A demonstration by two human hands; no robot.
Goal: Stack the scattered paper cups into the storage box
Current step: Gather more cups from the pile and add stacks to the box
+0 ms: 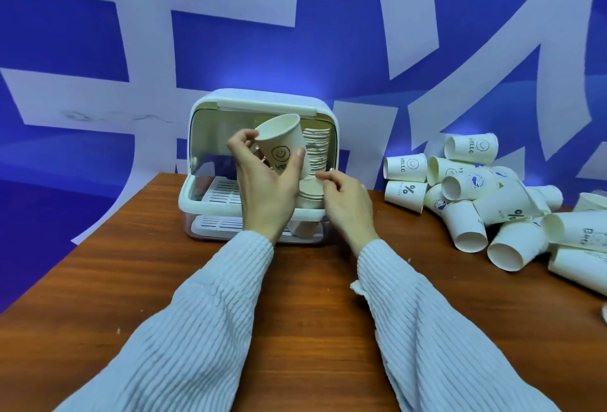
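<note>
A white storage box [210, 194] with its lid raised stands at the table's far edge. Inside it, on the right, rises a tall stack of nested paper cups [317, 152]. My left hand [262, 188] holds a white smiley "HELLO" cup [282, 139] in front of the box opening, tilted with its mouth up and to the left. My right hand [345, 198] is at the base of the stack, fingers curled against the lowest cups. A heap of scattered paper cups [476, 191] lies on its sides at the right of the table.
The brown wooden table [138, 280] ends at a left edge that runs diagonally. A blue and white printed wall stands right behind the box. More cups [578, 260] reach the right frame edge. A slatted tray [223, 190] lines the box floor.
</note>
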